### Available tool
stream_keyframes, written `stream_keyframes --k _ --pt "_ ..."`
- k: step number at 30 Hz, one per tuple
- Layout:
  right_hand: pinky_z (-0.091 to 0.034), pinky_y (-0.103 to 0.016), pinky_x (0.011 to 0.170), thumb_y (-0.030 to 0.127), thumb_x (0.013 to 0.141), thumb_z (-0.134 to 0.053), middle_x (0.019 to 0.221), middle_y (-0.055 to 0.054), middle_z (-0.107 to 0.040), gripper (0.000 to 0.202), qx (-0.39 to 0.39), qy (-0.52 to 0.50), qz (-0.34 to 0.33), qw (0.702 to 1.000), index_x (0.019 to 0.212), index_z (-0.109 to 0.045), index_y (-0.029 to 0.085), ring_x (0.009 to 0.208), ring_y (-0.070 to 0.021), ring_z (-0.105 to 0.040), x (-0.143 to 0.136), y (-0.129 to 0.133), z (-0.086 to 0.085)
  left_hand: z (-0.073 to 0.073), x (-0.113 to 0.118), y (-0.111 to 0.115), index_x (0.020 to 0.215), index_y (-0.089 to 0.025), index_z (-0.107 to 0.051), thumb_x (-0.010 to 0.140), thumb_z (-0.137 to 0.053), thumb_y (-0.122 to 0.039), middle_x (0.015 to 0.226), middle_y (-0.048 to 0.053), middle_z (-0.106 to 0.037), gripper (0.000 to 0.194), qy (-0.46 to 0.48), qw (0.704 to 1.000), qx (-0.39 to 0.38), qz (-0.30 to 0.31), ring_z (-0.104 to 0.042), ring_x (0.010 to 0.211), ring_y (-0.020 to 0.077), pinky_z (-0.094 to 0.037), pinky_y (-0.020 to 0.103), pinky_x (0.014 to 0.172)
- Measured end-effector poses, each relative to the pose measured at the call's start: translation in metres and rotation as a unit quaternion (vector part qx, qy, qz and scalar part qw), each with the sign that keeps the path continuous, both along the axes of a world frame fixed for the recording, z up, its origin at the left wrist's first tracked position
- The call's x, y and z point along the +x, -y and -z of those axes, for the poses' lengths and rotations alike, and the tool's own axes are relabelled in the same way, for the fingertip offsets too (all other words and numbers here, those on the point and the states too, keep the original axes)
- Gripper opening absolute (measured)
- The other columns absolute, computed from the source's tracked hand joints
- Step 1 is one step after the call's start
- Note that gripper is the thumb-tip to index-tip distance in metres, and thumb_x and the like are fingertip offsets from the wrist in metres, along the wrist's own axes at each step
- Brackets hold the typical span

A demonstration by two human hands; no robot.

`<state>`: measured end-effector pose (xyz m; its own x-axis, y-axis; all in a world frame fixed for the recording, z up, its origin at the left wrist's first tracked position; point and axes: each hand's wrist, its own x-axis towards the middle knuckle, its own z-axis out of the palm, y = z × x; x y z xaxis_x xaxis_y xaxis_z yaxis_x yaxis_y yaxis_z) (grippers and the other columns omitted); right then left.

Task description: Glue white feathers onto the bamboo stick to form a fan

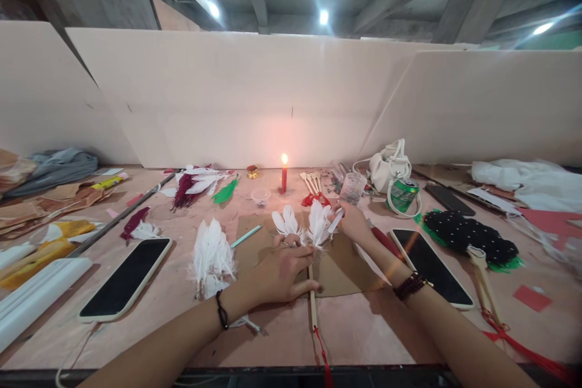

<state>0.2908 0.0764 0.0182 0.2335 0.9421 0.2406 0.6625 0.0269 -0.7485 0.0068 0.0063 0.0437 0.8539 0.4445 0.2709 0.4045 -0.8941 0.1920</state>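
Observation:
A feather fan (313, 309) with a pale wooden handle and a red tassel (324, 354) lies on a brown cardboard sheet (354, 273). White feathers (287, 220) spread from its top on both sides. My left hand (286, 270) is closed over the upper handle, fingers at the feather bases and thumb across the stick. At the right side of the fan, my right hand (353, 223) pinches a single white feather (337, 219), its fingertips partly hidden. Left of the cardboard lies a pile of loose white feathers (213, 251).
A lit red candle (284, 177) stands upright behind the cardboard. Phones lie left (126, 279) and right (431, 267). Nearby are a plastic cup (352, 188), a green can (402, 195), a white bag (388, 163), wooden handles (311, 182) and a black feather fan (468, 236).

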Motion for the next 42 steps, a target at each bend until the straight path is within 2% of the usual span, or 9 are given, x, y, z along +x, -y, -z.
stream_keyframes --k 2,4,6,9,18,24,30,37,42 --pt "-0.055 -0.034 0.079 0.031 0.092 -0.078 0.092 -0.004 -0.075 0.016 0.009 0.002 0.008 1.0 0.1 -0.071 0.018 0.083 -0.0206 -0.069 0.004 0.0 0.0 0.001 0.0 -0.001 0.126 -0.023 -0.077 0.104 -0.068 -0.057 0.149 0.01 -0.071 0.042 -0.001 1.0 -0.004 0.001 -0.067 0.127 0.0349 -0.037 0.054 0.117" --pt "-0.06 -0.039 0.088 0.038 0.102 -0.073 0.112 -0.007 -0.075 0.026 0.017 0.0 0.01 1.0 0.116 -0.072 0.017 0.096 -0.0206 -0.071 0.008 0.001 -0.002 0.001 0.0 -0.001 0.125 -0.022 -0.077 0.103 -0.068 -0.058 0.146 0.01 -0.072 0.043 -0.001 1.0 -0.005 0.001 -0.067 0.127 0.0355 -0.036 0.055 0.116" --pt "-0.063 -0.044 0.094 0.042 0.105 -0.07 0.129 -0.009 -0.071 0.035 0.024 -0.005 0.009 1.0 0.131 -0.069 0.017 0.108 -0.0228 -0.072 0.011 0.003 -0.004 0.001 0.0 -0.001 0.124 -0.022 -0.078 0.103 -0.068 -0.058 0.146 0.011 -0.072 0.043 0.001 1.0 -0.004 0.0 -0.067 0.127 0.0356 -0.037 0.054 0.115" --pt "-0.063 -0.047 0.099 0.041 0.106 -0.07 0.139 -0.011 -0.068 0.039 0.029 -0.015 0.0 0.999 0.138 -0.066 0.019 0.117 -0.0257 -0.071 0.013 0.005 -0.007 0.001 0.0 0.0 0.123 -0.022 -0.079 0.102 -0.07 -0.057 0.146 0.01 -0.072 0.041 0.006 1.0 -0.004 0.001 -0.067 0.126 0.0349 -0.039 0.052 0.114" --pt "-0.063 -0.048 0.099 0.041 0.105 -0.071 0.139 -0.011 -0.068 0.04 0.01 -0.033 -0.049 0.998 0.139 -0.066 0.019 0.118 -0.0265 -0.07 -0.002 0.006 -0.005 0.002 -0.001 -0.004 0.124 -0.025 -0.078 0.1 -0.074 -0.057 0.145 0.009 -0.073 0.04 0.029 1.0 -0.01 0.003 -0.065 0.128 0.0343 -0.041 0.051 0.112" --pt "-0.063 -0.048 0.099 0.041 0.105 -0.071 0.139 -0.011 -0.068 0.041 0.003 -0.034 -0.066 0.997 0.139 -0.066 0.018 0.118 -0.0271 -0.071 -0.009 0.007 -0.001 0.002 0.0 -0.007 0.123 -0.024 -0.077 0.098 -0.077 -0.056 0.148 0.007 -0.071 0.04 0.036 0.998 -0.041 0.017 -0.064 0.127 0.0327 -0.043 0.046 0.109" --pt "-0.062 -0.048 0.099 0.041 0.105 -0.071 0.14 -0.011 -0.068 0.04 0.004 -0.034 -0.066 0.997 0.139 -0.066 0.019 0.118 -0.0267 -0.07 -0.014 0.009 0.003 0.006 0.002 -0.01 0.112 -0.024 -0.08 0.093 -0.083 -0.056 0.145 0.007 -0.074 0.037 0.056 0.996 -0.07 0.009 -0.065 0.125 0.0311 -0.041 0.048 0.111" --pt "-0.062 -0.048 0.1 0.04 0.106 -0.07 0.14 -0.011 -0.067 0.039 0.008 -0.039 -0.058 0.997 0.138 -0.067 0.019 0.118 -0.026 -0.07 -0.016 0.009 0.006 0.005 0.004 -0.012 0.097 -0.022 -0.078 0.093 -0.082 -0.057 0.131 0.007 -0.078 0.036 0.065 0.994 -0.082 0.025 -0.065 0.116 0.028 -0.042 0.044 0.11" --pt "-0.062 -0.048 0.1 0.04 0.106 -0.07 0.14 -0.011 -0.067 0.04 0.009 -0.046 -0.054 0.997 0.139 -0.066 0.019 0.118 -0.0261 -0.07 -0.012 0.005 0.003 0.005 0.003 -0.012 0.1 -0.023 -0.079 0.093 -0.081 -0.058 0.13 0.007 -0.079 0.036 0.068 0.995 -0.071 0.025 -0.065 0.114 0.0277 -0.044 0.043 0.108"
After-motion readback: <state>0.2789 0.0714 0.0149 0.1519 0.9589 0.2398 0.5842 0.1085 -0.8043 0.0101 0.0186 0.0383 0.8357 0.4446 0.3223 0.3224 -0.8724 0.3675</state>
